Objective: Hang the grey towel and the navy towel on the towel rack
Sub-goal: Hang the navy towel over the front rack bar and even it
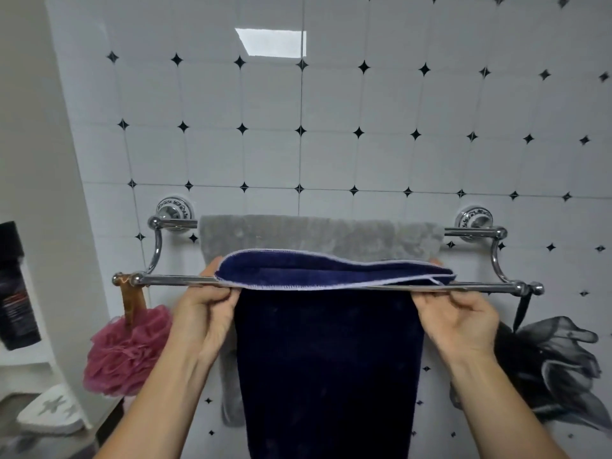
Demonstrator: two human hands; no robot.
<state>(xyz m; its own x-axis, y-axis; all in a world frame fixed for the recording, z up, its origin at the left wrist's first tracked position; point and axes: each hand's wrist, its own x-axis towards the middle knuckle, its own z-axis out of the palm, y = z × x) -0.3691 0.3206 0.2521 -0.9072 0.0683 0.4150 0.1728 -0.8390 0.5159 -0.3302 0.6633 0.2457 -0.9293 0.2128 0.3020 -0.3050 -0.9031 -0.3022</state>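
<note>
A chrome double-bar towel rack [172,280] is fixed to the tiled wall. The grey towel [318,235] is draped over the rear bar, and its lower part shows behind the navy one. The navy towel [331,359] lies over the front bar, its white-stitched edge folded across the top and the long part hanging straight down. My left hand [205,313] pinches the navy towel's left edge at the front bar. My right hand [460,318] pinches its right edge at the same bar.
A pink bath sponge [126,352] hangs from the rack's left end and a black mesh sponge [549,366] from its right end. A dark bottle [15,286] stands on a shelf at the left, with a white soap dish [49,412] below.
</note>
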